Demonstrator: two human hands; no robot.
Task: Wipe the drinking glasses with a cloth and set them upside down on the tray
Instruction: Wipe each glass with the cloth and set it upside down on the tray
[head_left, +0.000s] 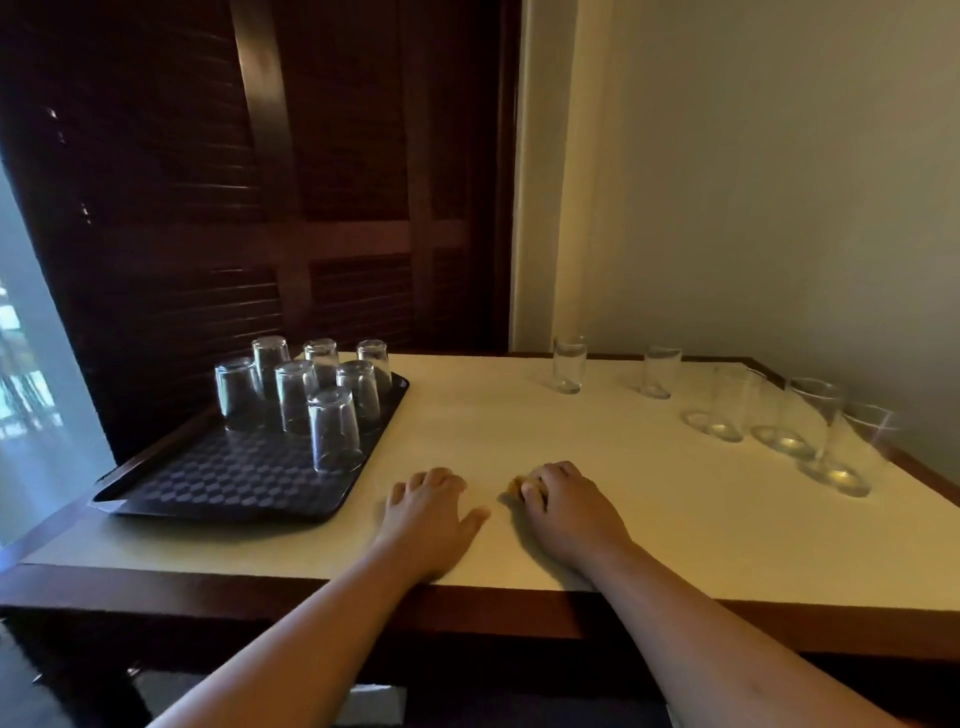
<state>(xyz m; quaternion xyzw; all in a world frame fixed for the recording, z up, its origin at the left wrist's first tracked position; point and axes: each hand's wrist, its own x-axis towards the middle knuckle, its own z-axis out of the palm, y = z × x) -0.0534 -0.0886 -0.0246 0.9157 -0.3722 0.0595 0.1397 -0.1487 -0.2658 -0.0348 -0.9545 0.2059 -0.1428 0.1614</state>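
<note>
Left hand (431, 512) lies flat and empty on the table (649, 519); right hand (563, 504) curls over a yellowish cloth (519, 486); seven inverted glasses (335, 431) occupy the tray (228, 483), upright glasses (569, 364) stand right.

Tray (156, 483) left – upright glasses (727, 410) far right.

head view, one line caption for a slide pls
Both hands rest on the table between a tray of upturned glasses and upright ones.
</note>
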